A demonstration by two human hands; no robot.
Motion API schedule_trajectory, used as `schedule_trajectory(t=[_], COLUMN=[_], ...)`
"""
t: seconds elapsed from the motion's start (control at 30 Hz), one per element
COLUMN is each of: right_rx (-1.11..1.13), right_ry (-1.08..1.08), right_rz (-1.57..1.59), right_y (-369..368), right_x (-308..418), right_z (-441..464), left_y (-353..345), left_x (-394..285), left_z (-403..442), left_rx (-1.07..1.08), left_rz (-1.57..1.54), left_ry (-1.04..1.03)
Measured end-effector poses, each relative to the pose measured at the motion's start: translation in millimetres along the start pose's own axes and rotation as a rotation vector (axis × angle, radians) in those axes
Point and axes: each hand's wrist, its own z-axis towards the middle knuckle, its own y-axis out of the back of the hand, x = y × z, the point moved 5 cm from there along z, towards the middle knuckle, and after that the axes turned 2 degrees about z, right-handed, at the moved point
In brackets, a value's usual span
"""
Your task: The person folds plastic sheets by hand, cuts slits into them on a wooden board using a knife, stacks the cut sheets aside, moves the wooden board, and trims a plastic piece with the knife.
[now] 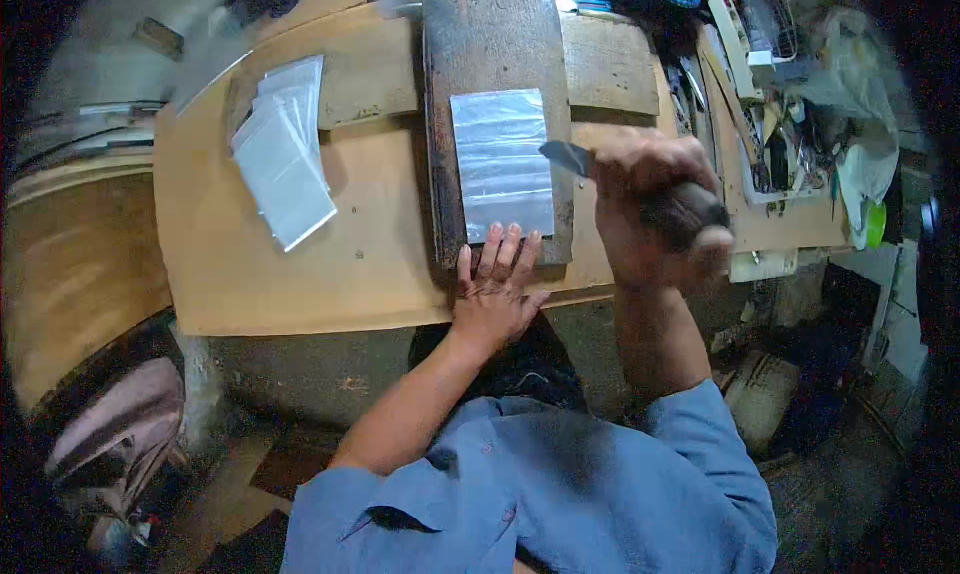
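Silvery, creased rectangular plastic sheet [503,164]: flat on the long dark wooden board [495,34]
Left hand [493,296]: palm down, fingers slightly spread, fingertips at the sheet's near edge
Right hand [660,209]: raised, blurred, fingers curled round a grey-bladed knife [568,158], its tip pointing left

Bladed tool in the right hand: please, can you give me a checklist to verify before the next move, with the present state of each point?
1. Silvery sheet lies on the dark board: ok, within its sides.
2. Left hand steadies the sheet: ok, fingertips at its near edge; the pressure, cannot tell.
3. Bladed tool kept apart from the left fingers: ok, its blade is by the sheet's right edge, farther up.
4. Right hand grips the tool securely: cannot tell, the hand is blurred.
5. Sheet smooth: cannot tell, bands across it may be creases or glare.
6. Fanned sheets off the board: ok, to its left.
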Motion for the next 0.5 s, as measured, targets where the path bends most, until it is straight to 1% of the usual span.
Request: schedule_trajectory(t=[0.03,0.1,0.13,0.17,0.23,0.27,0.37,0.4,0.47,0.5], right_rx=[0.04,-0.161,-0.154,-0.163,-0.113,-0.047,-0.119,-0.201,-0.282,-0.176], right_ry=[0.028,-0.093,-0.099,-0.076,-0.105,-0.155,-0.143,-0.195,-0.245,-0.224], right_rz=[0.041,-0.104,-0.103,-0.03,-0.033,-0.108,-0.217,-0.316,-0.419,-0.282], right_y=[-2,1,-6,-16,-30,-36,-45,-47,-43,-43], right_x=[0,-5,-3,4,8,5,2,2,-2,-9], right_z=[2,9,6,-5,-21,-26,-48,-48,-45,-37], left_y=[0,-1,-2,-3,-6,-8,-19,-18,-16,-15], left_x=[0,0,0,1,2,2,6,7,5,4], left_z=[-1,-1,-2,-3,-5,-5,-10,-10,-9,-9], left_rx=[0.009,0.014,0.014,0.017,0.0,-0.023,0.032,0.033,0.012,0.011], left_rz=[0.001,0.002,0.006,0.012,0.001,-0.009,-0.038,-0.04,0.009,0.006], left_ry=[-0.001,0.0,0.0,-0.001,0.006,0.005,0.018,0.023,-0.02,-0.021])
